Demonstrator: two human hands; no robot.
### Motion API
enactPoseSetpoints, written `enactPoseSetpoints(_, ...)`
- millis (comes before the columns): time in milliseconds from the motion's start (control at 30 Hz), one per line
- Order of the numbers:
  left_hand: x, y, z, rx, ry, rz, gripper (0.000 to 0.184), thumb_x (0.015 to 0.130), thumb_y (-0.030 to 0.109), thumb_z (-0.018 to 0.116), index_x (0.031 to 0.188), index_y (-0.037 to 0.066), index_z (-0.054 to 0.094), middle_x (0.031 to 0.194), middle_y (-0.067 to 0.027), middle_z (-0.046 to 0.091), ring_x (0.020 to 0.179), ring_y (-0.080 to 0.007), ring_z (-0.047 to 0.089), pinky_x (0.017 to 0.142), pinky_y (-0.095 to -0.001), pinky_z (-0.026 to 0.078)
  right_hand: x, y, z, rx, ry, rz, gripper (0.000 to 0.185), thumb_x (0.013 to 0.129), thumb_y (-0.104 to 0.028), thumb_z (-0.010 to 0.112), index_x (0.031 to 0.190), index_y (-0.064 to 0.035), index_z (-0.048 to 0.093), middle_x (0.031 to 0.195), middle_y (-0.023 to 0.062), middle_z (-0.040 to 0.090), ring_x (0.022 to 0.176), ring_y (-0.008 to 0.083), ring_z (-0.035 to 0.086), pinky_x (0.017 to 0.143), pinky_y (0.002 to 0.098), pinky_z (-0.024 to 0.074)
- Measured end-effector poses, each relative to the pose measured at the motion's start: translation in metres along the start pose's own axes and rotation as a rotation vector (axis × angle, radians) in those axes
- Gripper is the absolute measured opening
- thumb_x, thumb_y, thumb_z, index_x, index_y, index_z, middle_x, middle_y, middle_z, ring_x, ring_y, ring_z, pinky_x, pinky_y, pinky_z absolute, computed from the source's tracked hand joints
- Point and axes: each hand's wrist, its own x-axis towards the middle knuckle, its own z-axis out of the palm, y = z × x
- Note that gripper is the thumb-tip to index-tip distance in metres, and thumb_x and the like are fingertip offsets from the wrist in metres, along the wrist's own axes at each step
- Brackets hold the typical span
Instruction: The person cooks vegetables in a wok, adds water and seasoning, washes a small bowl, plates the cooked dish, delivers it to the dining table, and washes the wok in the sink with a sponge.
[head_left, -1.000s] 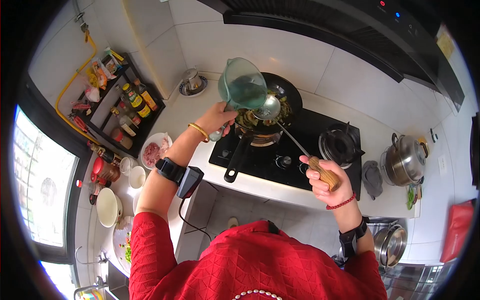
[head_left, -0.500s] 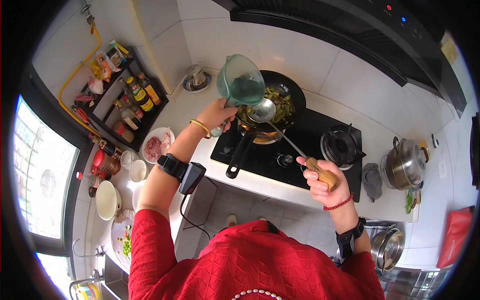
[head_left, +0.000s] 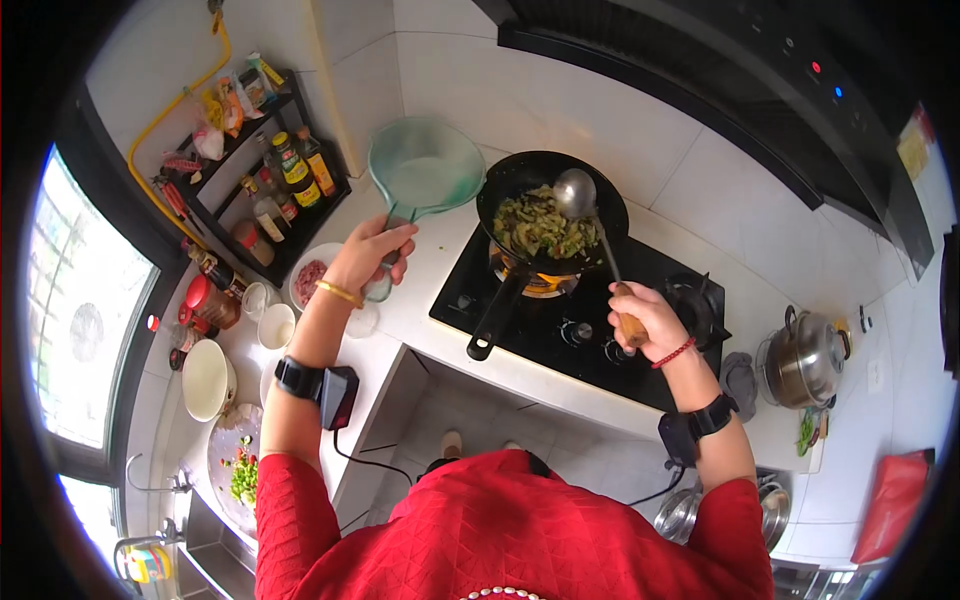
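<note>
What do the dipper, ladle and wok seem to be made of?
Dipper: glossy plastic, likely, being see-through green. Ladle: probably polished steel, from its silvery shine; its brown grip looks like wood. Wok: dark metal, perhaps coated, judging by its black surface.

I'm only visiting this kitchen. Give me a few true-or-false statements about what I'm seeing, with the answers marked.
1. The left hand holds a green scoop. True.
2. The right hand is empty. False: it holds a ladle by its wooden handle.
3. The pan is empty. False: chopped food lies in it.
4. A steel pot stands right of the cooktop. True.
5. The person's sleeves are blue. False: they are red.
</note>
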Motion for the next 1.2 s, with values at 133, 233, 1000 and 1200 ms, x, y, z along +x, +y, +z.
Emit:
enactPoseSetpoints(133, -0.03, -0.007, -0.019, -0.01, 0.045, -0.007, 0.02, 0.084, 0.023, 0.052, 0.091, 0.004, 0.05, 0.067, 0.0018, 0.049, 0.045, -0.0057, 0.048, 0.036, -0.0176, 0.025, 0.04, 0.02, -0.03, -0.448, 0.164, -0.17, 0.027, 0.07, -0.009, 0.059, 0.093, 0.0012, 0.049, 0.064, 0.0046, 0.048, 0.05, 0.0143, 0.051, 0.039, 0.0286, 0.044)
enactPoseSetpoints(233, -0.045, -0.016, -0.029, -0.059, 0.067, -0.03, 0.022, 0.084, 0.021, 0.05, 0.095, 0.002, 0.049, 0.068, 0.0006, 0.048, 0.045, -0.0065, 0.048, 0.036, -0.0183, 0.027, 0.051, 0.027, -0.018, -0.349, 0.069, -0.102, 0.029, 0.07, -0.008, 0.059, 0.095, 0.0022, 0.049, 0.065, 0.0045, 0.048, 0.048, 0.0147, 0.051, 0.039, 0.0288, 0.0448)
enactPoseSetpoints(1000, -0.084, -0.039, -0.059, -0.173, 0.14, -0.031, 0.022, 0.085, 0.018, 0.047, 0.099, 0.0, 0.048, 0.067, -0.0019, 0.048, 0.041, -0.0075, 0.046, 0.036, -0.0177, 0.032, 0.011, 0.034, -0.07, -0.502, 0.404, -0.117, 0.054, 0.075, -0.009, 0.056, 0.126, -0.0072, 0.04, 0.058, 0.003, 0.047, 0.036, 0.0102, 0.044, 0.031, 0.0238, 0.034)
enactPoseSetpoints(1200, -0.09, -0.039, -0.064, -0.145, 0.144, -0.039, 0.022, 0.085, 0.017, 0.047, 0.099, 0.001, 0.049, 0.067, -0.0015, 0.048, 0.041, -0.0074, 0.047, 0.034, -0.0171, 0.029, -0.023, 0.005, -0.048, -0.057, 0.156, 0.087, 0.052, 0.077, -0.009, 0.055, 0.126, -0.006, 0.038, 0.062, 0.0067, 0.049, 0.037, 0.0122, 0.044, 0.03, 0.0243, 0.0311)
